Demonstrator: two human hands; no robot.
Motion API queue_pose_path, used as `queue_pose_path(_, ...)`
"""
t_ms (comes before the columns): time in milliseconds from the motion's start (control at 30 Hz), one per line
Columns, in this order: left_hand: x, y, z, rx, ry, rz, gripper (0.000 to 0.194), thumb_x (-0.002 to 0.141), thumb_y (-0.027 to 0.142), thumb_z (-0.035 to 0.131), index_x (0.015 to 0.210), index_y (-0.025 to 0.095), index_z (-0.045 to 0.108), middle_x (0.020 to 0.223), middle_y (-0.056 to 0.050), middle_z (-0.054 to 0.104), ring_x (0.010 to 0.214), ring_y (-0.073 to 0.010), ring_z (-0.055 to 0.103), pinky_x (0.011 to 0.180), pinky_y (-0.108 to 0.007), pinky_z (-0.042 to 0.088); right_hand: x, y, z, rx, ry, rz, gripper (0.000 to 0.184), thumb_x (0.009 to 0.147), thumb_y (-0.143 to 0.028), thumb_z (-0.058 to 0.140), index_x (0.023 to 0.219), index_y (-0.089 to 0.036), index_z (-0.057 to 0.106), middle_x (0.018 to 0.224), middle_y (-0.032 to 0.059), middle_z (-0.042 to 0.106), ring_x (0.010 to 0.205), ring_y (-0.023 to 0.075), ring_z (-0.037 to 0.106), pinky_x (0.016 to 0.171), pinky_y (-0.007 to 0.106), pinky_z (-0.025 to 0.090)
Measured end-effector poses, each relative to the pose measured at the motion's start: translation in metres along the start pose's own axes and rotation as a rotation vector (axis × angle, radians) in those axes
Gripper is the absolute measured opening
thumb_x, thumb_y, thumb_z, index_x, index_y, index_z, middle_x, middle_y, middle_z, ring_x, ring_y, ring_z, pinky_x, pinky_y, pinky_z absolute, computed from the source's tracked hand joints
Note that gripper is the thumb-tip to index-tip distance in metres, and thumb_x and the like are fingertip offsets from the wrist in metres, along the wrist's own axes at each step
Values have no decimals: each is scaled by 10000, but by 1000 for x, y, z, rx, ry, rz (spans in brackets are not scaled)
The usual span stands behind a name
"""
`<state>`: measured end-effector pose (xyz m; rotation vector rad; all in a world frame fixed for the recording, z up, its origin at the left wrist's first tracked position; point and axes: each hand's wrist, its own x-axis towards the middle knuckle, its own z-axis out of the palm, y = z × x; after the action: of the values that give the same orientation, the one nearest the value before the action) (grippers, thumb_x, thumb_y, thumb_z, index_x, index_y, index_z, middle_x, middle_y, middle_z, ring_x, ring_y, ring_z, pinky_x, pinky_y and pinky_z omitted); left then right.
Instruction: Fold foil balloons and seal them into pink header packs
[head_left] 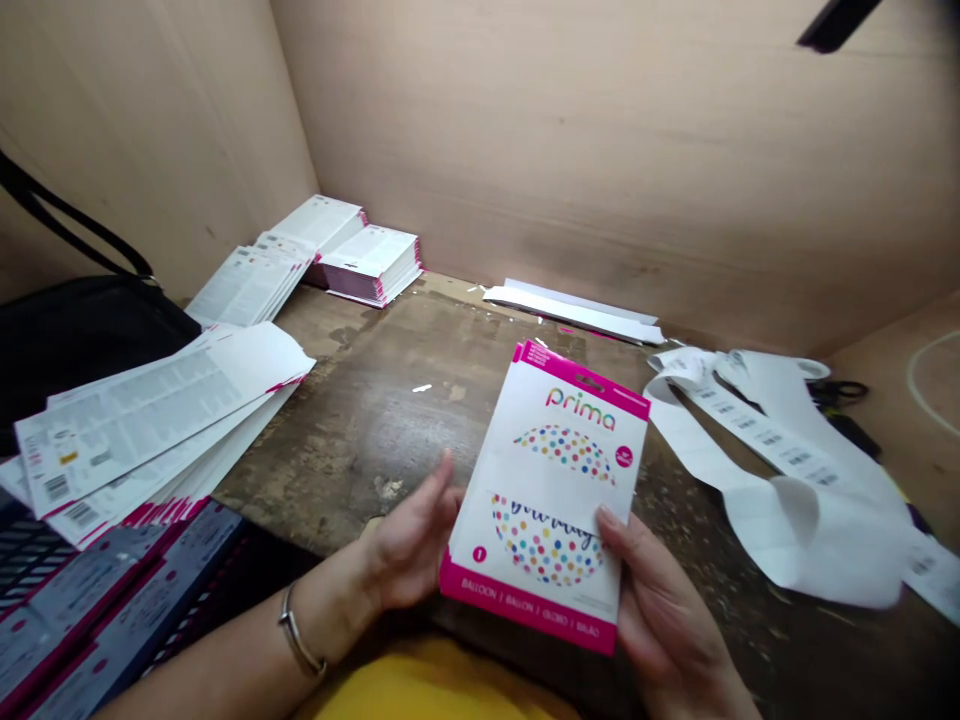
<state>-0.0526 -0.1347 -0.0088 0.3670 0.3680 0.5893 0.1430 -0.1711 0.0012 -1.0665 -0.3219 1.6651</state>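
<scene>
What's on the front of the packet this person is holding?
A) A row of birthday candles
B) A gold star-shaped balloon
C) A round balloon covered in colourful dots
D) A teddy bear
C: the white-and-pink balloon packet, held between the left hand and the right hand, shows a round balloon printed with multicoloured dots.

We have a white balloon packet [547, 500] with pink edges and coloured dots, tilted, its sides held between our fingers [616, 535].
</scene>
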Motion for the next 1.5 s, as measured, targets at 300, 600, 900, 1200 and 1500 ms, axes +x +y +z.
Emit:
queue_pose_path(300, 18, -10, -8, 28, 566, 355, 284, 690, 374, 740, 763, 143, 593, 663, -51, 700, 635, -217, 677, 678, -351, 545, 8, 11, -10, 84, 62, 194, 686, 809, -284, 625, 1409, -176, 311, 1126, 165, 659, 967, 333, 651, 916, 557, 461)
queue_pose_path(600, 10, 13, -27, 1098, 791, 516, 213, 847, 304, 533, 823, 144, 671, 782, -52, 686, 739, -200, 647, 682, -314, 512, 20, 16, -3, 101, 32, 186, 657, 806, -181, 651, 1387, -134, 347, 1071, 157, 683, 946, 300, 663, 923, 513, 477)
queue_pose_path(900, 20, 4, -26, 2094, 485, 620, 170, 874, 91, 462, 895, 145, 622, 931, -85, 632, 938, -208, 566, 835, -339, 488, 18, 19, 2, 58, 83, 195, 581, 771, -146, 668, 1304, -109, 439, 995, 157, 708, 849, 303, 691, 850, 499, 526)
queue_pose_path(1200, 23, 8, -25, 2279, 391, 503, 132, 879, 107, 462, 832, 158, 574, 844, -54, 611, 784, -209, 559, 710, -338, 487, 21, 19, 4, 28, 100, 178, 511, 751, -165, 687, 1224, -113, 502, 974, 145, 716, 875, 303, 686, 793, 463, 556)
queue_pose_path(1500, 19, 6, -23, 1998, 610, 623, 122, 894, 170, 476, 844, 165, 587, 833, -49, 627, 801, -194, 578, 734, -323, 471, 25, 25, 2, -104, 81, 132, 495, 741, -262, 696, 1177, -125, 508, 954, 133, 718, 847, 293, 686, 728, 425, 557)
